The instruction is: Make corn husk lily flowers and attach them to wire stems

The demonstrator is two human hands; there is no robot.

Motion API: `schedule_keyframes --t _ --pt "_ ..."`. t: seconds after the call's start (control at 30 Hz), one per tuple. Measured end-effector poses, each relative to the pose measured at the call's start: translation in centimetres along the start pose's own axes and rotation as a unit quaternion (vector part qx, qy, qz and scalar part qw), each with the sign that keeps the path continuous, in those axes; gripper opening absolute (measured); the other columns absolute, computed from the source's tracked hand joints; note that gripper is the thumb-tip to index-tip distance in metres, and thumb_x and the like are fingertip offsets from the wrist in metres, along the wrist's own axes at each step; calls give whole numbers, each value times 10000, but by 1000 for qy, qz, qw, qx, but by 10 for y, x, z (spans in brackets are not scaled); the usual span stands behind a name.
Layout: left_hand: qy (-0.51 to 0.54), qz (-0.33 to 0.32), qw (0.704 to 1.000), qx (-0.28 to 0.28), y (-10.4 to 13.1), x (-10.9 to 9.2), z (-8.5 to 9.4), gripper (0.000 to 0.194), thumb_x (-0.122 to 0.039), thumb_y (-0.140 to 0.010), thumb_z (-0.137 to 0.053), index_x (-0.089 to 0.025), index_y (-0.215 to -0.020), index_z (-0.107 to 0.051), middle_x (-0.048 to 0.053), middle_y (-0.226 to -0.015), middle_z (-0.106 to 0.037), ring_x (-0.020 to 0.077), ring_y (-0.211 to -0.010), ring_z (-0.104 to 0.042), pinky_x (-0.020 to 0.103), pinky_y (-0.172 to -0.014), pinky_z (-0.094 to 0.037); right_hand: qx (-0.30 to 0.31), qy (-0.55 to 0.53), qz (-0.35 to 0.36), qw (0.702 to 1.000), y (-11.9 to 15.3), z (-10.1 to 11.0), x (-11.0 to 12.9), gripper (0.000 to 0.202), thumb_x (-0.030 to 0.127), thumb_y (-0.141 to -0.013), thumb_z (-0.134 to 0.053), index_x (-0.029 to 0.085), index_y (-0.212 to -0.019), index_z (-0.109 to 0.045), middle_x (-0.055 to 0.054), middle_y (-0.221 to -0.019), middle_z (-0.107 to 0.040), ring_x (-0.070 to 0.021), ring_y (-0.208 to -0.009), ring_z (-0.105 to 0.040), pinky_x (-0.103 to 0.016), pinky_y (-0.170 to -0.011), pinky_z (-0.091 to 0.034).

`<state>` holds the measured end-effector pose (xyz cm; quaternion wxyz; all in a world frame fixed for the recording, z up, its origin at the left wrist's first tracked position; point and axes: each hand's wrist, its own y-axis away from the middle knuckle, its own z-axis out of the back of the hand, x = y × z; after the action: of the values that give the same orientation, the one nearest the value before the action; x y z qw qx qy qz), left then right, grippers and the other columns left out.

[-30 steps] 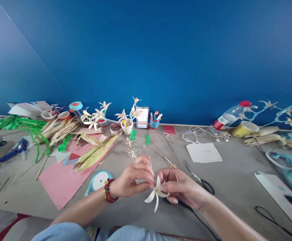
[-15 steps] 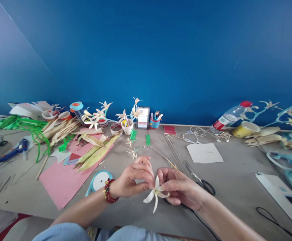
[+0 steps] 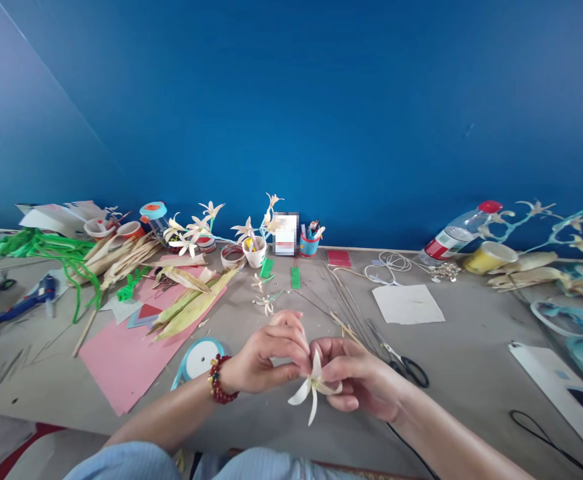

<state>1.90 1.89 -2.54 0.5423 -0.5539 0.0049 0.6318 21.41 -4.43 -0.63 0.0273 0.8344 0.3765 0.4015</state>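
A white artificial flower (image 3: 314, 385) with long, narrow, pointed petals faces me just above the table's near middle. My right hand (image 3: 359, 377) is closed on it, thumb and fingers pinching it from the right and behind. From the other side my left hand (image 3: 275, 353), with a red bead bracelet on the wrist, is closed in a pinch at the flower's left petals. The flower's back and any stem are hidden by the fingers. Black-handled scissors (image 3: 411, 371) lie right of my right hand, and a roll of light blue tape (image 3: 200, 360) lies beside my left wrist.
Pink paper (image 3: 116, 367) and dried husks (image 3: 196, 303) lie on the left, near a blue glue gun (image 3: 39, 298). Thin wires (image 3: 346, 300) lie ahead. At the back stand a cup of flowers (image 3: 255, 255), a pen cup (image 3: 309, 245) and a tilted bottle (image 3: 454, 237).
The flower and my right hand have shifted very slightly to the right. My left hand keeps nearly the same pinch; the table things stay put.
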Motion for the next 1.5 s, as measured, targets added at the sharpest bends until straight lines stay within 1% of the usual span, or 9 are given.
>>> schedule_keyframes --t 0.2,0.4,0.57,0.77,0.83,0.93,1.1,1.33,1.5 --pt "5 -4 1000 -5 0 0 -1 188 -312 -897 -586 -176 -783 -650 59 -735 -668 179 -843 -587 469 -1036 -354 32 -30 8 999 -1 4 -4 159 162 -716 -706 157 -746 -549 63 -556 -445 -28 -432 -259 -139 -375 -204" --pt "1 6 1000 -12 1 0 -2 159 -281 -887 -598 -177 -774 -641 51 -729 -661 172 -829 -574 464 -1034 -357 5 19 29 999 1 2 -1 198 190 -703 -751 153 -780 -573 52 -579 -457 -44 -461 -309 -145 -380 -275" --pt "-3 4 1000 -4 0 -1 -1 174 -283 -892 -588 -181 -762 -644 50 -726 -660 176 -834 -582 462 -1036 -354 -26 34 21 999 -1 -1 -2 204 184 -691 -765 142 -729 -569 66 -513 -455 -29 -423 -294 -145 -375 -239" --pt "0 1 1000 -12 1 1 -2 204 -317 -902 -576 -173 -775 -645 55 -730 -665 176 -838 -585 465 -1032 -361 4 -9 10 1000 -2 3 -3 168 182 -701 -732 134 -725 -573 51 -513 -472 -30 -421 -295 -151 -378 -221" --pt "0 2 1000 -17 1 1 -1 219 -329 -902 -576 -172 -766 -644 57 -732 -666 176 -837 -582 462 -1031 -364 0 -14 13 1000 -1 4 -2 169 206 -710 -726 141 -753 -575 41 -536 -491 -37 -431 -304 -149 -377 -234" --pt "0 5 1000 -23 1 1 0 228 -333 -903 -575 -171 -758 -643 55 -731 -664 175 -839 -577 457 -1032 -360 -16 19 27 999 1 5 -1 213 232 -707 -751 150 -802 -579 35 -600 -516 -34 -436 -318 -152 -385 -278" --pt "-3 10 1000 -22 2 1 0 222 -328 -899 -579 -177 -749 -644 51 -725 -656 180 -849 -570 456 -1032 -361 -26 63 36 997 2 4 -2 244 244 -686 -787 141 -754 -576 64 -573 -458 -24 -423 -312 -165 -402 -297" --pt "-2 10 1000 -28 3 3 -2 220 -325 -896 -584 -174 -748 -644 52 -726 -658 177 -837 -579 457 -1032 -361 -15 9 20 1000 0 4 -4 234 223 -679 -778 143 -699 -559 69 -535 -439 -20 -416 -251 -156 -375 -235" --pt "-1 13 999 -35 3 4 -2 216 -320 -891 -593 -174 -738 -641 50 -711 -650 178 -825 -574 456 -1026 -368 -14 25 38 999 1 5 -3 265 264 -689 -787 155 -776 -561 49 -610 -493 -28 -433 -304 -159 -390 -280"
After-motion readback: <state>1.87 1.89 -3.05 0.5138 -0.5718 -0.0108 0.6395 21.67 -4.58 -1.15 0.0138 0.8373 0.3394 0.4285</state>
